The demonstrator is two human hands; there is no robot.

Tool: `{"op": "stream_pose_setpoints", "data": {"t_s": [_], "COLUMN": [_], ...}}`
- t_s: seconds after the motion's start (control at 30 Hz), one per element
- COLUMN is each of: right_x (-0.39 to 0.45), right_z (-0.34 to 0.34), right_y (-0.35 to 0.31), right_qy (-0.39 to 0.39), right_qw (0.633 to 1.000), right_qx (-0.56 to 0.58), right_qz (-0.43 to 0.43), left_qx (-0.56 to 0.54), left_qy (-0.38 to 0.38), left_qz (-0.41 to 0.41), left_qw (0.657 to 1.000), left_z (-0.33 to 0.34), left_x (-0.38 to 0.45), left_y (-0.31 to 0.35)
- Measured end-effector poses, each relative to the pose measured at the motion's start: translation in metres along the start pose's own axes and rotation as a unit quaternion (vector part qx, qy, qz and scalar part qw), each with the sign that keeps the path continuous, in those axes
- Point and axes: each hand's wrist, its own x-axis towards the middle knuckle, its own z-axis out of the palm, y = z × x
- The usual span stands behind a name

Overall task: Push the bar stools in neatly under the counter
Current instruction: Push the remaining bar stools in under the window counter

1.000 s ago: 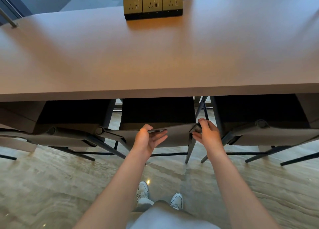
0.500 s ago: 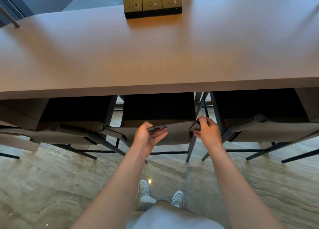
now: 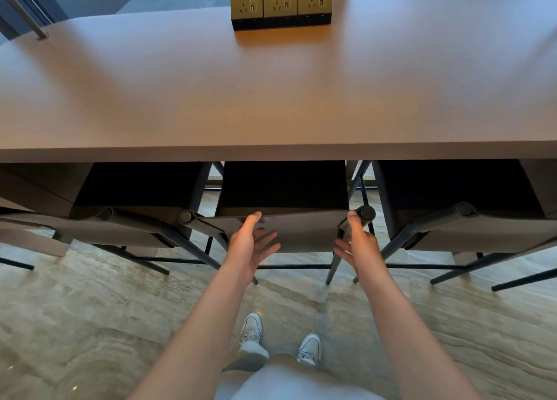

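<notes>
Three bar stools with grey backrests and thin black legs stand under the long brown counter [image 3: 271,98]. The middle stool [image 3: 304,230] sits straight in front of me, its dark seat beneath the counter edge. My left hand [image 3: 250,242] is open, fingers spread, thumb tip at the top edge of the backrest. My right hand [image 3: 357,242] is open too, just beside the backrest's right end, fingers loose. The left stool [image 3: 120,227] and the right stool [image 3: 470,227] flank it, seats under the counter.
A black and brass block of power sockets [image 3: 281,3] stands on the counter's far side. A metal rod [image 3: 24,10] meets the counter at the far left. Polished stone floor [image 3: 90,324] lies below, with my white shoes [image 3: 280,339] on it.
Both hands let go of the middle stool's backrest: earlier they gripped its top edge and right end, now the fingers are spread and drawn slightly back. The stool sits a little further under the counter.
</notes>
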Motion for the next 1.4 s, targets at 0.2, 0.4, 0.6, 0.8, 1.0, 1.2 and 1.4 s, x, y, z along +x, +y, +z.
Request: {"op": "stream_pose_setpoints", "data": {"t_s": [0.2, 0.4, 0.6, 0.8, 1.0, 1.2, 1.4], "right_x": [-0.017, -0.037, -0.058, -0.07, -0.071, -0.072, -0.068], "right_z": [0.055, 0.127, 0.203, 0.258, 0.286, 0.295, 0.297], "right_y": [0.016, 0.027, 0.029, 0.037, 0.049, 0.056, 0.058], "right_qy": [-0.042, -0.099, -0.129, -0.117, -0.08, -0.045, -0.02], "right_qw": [0.997, 0.993, 0.99, 0.992, 0.997, 0.997, 0.998], "right_qx": [-0.039, -0.059, -0.027, -0.019, -0.008, 0.064, 0.063], "right_qz": [0.044, 0.037, 0.055, 0.041, 0.006, 0.011, 0.0], "left_qx": [-0.037, -0.063, -0.041, 0.031, 0.056, 0.087, 0.112], "left_qy": [0.028, 0.037, 0.02, -0.012, -0.075, -0.11, -0.123], "left_qz": [0.032, 0.045, 0.036, 0.001, -0.017, -0.005, 0.005], "left_qw": [0.998, 0.996, 0.998, 0.999, 0.995, 0.99, 0.986], "left_z": [-0.033, -0.077, -0.117, -0.139, -0.155, -0.169, -0.173], "left_x": [-0.003, -0.005, -0.002, 0.014, 0.026, 0.037, 0.044], "left_y": [0.016, 0.038, 0.061, 0.077, 0.086, 0.093, 0.094]}}
